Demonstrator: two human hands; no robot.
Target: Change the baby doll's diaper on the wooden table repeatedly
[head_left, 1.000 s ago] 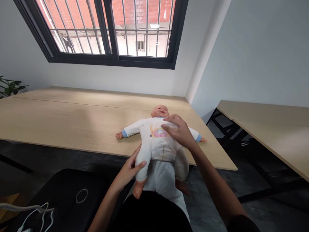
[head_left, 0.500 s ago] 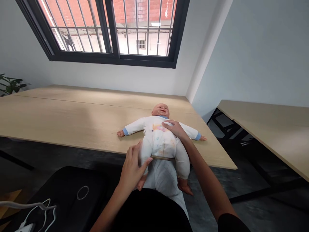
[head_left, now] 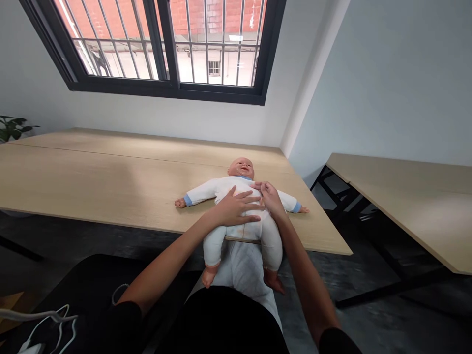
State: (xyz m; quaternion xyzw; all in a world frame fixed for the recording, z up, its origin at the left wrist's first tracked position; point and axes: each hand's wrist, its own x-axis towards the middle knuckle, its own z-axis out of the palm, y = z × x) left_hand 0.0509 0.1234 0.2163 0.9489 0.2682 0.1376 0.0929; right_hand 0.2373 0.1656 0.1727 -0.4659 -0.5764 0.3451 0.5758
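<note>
A baby doll in a white romper with blue cuffs lies on its back on the wooden table. Its arms spread sideways and its legs hang over the front edge. My left hand lies flat on the doll's belly, fingers spread and pointing right. Beside it, my right hand is at the chest, with bent fingers drawn together at the romper's front. Whether cloth is caught between those fingertips is too small to tell. Both hands cover much of the print on the chest.
A second table stands to the right, past a gap. At the lower left are a black seat and white cables. Behind the table is a barred window; a plant shows at far left.
My left hand has gone from the doll's leg up onto its belly and now lies flat. The right hand stays at the chest, its fingers more bent. The view has shifted slightly.
</note>
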